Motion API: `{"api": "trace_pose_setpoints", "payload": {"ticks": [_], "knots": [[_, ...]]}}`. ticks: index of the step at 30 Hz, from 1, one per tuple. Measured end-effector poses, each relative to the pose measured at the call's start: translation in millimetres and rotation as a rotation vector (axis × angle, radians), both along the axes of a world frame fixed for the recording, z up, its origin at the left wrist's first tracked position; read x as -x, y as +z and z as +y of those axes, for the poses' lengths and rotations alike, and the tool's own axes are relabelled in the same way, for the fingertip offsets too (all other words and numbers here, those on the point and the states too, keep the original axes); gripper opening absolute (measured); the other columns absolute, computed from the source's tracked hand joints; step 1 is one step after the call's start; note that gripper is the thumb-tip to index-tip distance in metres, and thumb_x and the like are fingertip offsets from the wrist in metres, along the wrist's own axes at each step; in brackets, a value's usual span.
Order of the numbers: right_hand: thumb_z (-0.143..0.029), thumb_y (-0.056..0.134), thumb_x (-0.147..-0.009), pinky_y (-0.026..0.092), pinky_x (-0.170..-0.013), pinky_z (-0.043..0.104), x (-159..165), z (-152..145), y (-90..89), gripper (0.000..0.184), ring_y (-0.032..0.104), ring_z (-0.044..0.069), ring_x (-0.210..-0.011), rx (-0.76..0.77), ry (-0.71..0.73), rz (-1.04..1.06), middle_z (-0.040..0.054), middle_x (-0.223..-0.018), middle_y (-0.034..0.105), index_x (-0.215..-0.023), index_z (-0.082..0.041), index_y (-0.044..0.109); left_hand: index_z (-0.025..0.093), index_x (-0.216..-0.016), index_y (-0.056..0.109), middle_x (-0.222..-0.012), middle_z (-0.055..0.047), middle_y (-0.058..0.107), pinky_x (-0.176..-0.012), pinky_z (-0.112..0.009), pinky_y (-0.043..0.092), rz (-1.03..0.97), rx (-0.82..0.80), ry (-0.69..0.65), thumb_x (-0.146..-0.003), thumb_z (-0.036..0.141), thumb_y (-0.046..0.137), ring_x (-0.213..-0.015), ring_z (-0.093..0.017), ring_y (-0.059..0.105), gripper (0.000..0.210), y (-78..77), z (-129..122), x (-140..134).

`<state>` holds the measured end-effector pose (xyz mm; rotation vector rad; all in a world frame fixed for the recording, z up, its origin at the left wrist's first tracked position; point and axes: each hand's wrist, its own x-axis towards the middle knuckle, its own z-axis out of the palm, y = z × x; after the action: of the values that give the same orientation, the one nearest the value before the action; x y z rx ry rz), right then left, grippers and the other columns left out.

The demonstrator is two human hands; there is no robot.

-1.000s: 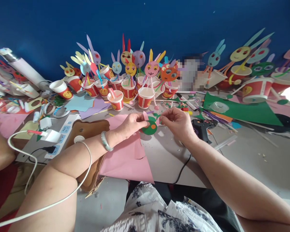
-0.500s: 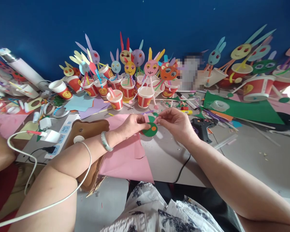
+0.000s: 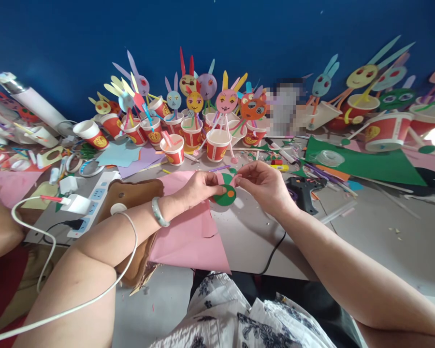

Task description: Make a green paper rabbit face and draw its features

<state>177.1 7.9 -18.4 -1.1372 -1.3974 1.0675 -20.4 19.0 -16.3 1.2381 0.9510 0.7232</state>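
The left hand (image 3: 201, 186) pinches the green disc (image 3: 223, 199) over the table (image 3: 246, 237); the right hand (image 3: 264, 186) pinches a pink piece (image 3: 236, 178) beside it. Keep the disc steady while aligning the piece.

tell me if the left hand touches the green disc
Touching: the head view shows the left hand with its thumb lying on the green disc near its edge.

Left fingers (image 3: 214, 190) partly hide the green disc (image 3: 224, 199).
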Motion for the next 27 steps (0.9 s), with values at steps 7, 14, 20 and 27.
{"api": "trace_pose_setpoints", "payload": {"ticks": [7,14,20,27], "knots": [[-0.034,0.085,-0.072,0.062,-0.072,0.038,0.1,-0.3,-1.7,0.024,0.071,0.019,-0.072,0.005,0.018,0.017,0.0009,-0.078,0.073,-0.082,-0.024,0.065,0.014,-0.07,0.064,-0.065,0.002,0.061,-0.056,-0.023,0.044,0.001,-0.011,-0.005,-0.067,0.036,0.085,-0.059,-0.008,0.056,0.03,-3.8,1.3,1.3],[-0.036,0.09,-0.067,0.062,-0.075,0.036,-0.2,-0.2,-4.5,0.034,0.07,0.018,-0.073,0.067,0.076,0.104,0.001,-0.082,0.072,-0.084,-0.023,0.064,0.014,-0.071,0.063,-0.068,0.001,0.062,-0.058,-0.023,0.045,0.0,-0.022,0.012,-0.067,0.035,0.082,-0.06,-0.009,0.055,0.028,-6.2,2.0,0.6],[-0.031,0.093,-0.061,0.061,-0.071,0.034,2.4,-0.9,-7.0,0.041,0.069,0.017,-0.073,0.087,0.088,0.137,-0.0007,-0.084,0.07,-0.088,-0.025,0.062,0.015,-0.07,0.062,-0.067,0.002,0.059,-0.055,-0.023,0.042,0.021,-0.056,-0.01,-0.066,0.038,0.083,-0.059,-0.008,0.053,0.032,-3.8,1.9,1.2],[-0.027,0.09,-0.06,0.057,-0.061,0.028,5.7,-2.9,-7.6,0.043,0.069,0.016,-0.07,0.149,0.101,0.156,-0.0018,-0.082,0.068,-0.089,-0.024,0.059,0.017,-0.076,0.062,-0.071,0.002,0.06,-0.044,-0.02,0.028,0.092,-0.058,-0.065,-0.079,0.035,0.07,-0.055,-0.007,0.047,0.02,-1.9,-0.7,4.4]]}}
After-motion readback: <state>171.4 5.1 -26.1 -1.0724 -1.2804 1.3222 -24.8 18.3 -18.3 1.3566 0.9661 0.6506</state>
